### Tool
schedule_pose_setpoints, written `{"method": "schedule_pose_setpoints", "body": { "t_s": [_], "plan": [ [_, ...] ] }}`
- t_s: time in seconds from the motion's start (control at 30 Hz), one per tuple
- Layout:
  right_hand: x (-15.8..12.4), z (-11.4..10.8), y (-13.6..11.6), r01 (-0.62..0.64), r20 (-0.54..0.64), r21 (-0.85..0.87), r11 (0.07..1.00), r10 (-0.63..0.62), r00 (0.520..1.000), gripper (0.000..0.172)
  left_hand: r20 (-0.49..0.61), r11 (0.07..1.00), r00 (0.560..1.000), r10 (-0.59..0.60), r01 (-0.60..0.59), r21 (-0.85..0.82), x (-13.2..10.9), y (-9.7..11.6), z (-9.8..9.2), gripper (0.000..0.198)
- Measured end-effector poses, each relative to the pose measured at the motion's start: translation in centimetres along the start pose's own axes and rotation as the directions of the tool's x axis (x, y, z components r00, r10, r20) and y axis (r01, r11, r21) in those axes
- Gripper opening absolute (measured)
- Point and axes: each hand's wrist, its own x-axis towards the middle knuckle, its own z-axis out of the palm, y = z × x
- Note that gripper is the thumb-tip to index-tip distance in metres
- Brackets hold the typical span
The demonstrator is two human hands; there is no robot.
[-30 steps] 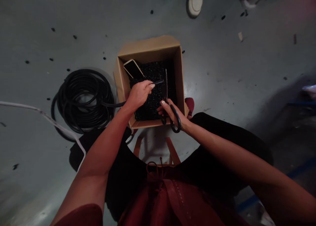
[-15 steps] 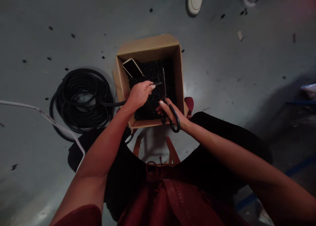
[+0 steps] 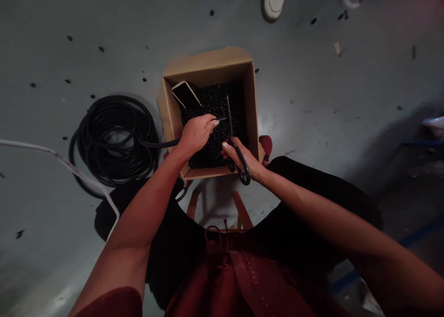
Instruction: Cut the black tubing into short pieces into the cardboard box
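Note:
My left hand (image 3: 196, 133) is closed round the end of a black hose (image 3: 163, 144), holding its tip over a cardboard box (image 3: 211, 64). The hose runs back to a black coil (image 3: 113, 139) on the floor at the left. My right hand (image 3: 243, 157) grips black-handled scissors (image 3: 235, 143), whose blades point away from me and meet the hose tip just past my left fingers. The box holds many small black pieces (image 3: 215, 106) and a phone (image 3: 185, 94) leaning in its far left corner.
Grey floor with scattered black bits all around. A white cable (image 3: 65, 164) crosses at the left. Another person's white shoe (image 3: 274, 0) is at the top. A wooden stool frame (image 3: 239, 210) shows between my knees.
The scissors have shifted slightly left toward the hose tip and their blades have closed in on it. My left hand holds still.

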Motion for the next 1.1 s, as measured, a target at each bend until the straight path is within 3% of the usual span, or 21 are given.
{"method": "schedule_pose_setpoints", "body": {
  "t_s": [0.2, 0.6, 1.1],
  "plan": [
    [0.0, 0.2, -0.1, 0.012, 0.034, 0.084, 0.996, -0.015, 0.999, 0.039, -0.003, 1.000, 1.000, -0.001, 0.001, -0.012, 0.0, -0.2, 0.1, 0.032],
    [0.2, -0.1, 0.7, 0.017, 0.059, 0.015, 1.000, -0.018, 0.998, 0.046, -0.001, 1.000, 1.000, 0.008, -0.008, -0.016, 0.1, -0.2, 0.1, 0.032],
    [-0.1, 0.0, -0.5, -0.010, 0.050, 0.035, 0.999, 0.009, 0.999, 0.038, 0.016, 1.000, 1.000, 0.000, 0.000, -0.002, 0.0, -0.1, 0.0, 0.033]
  ]
}}
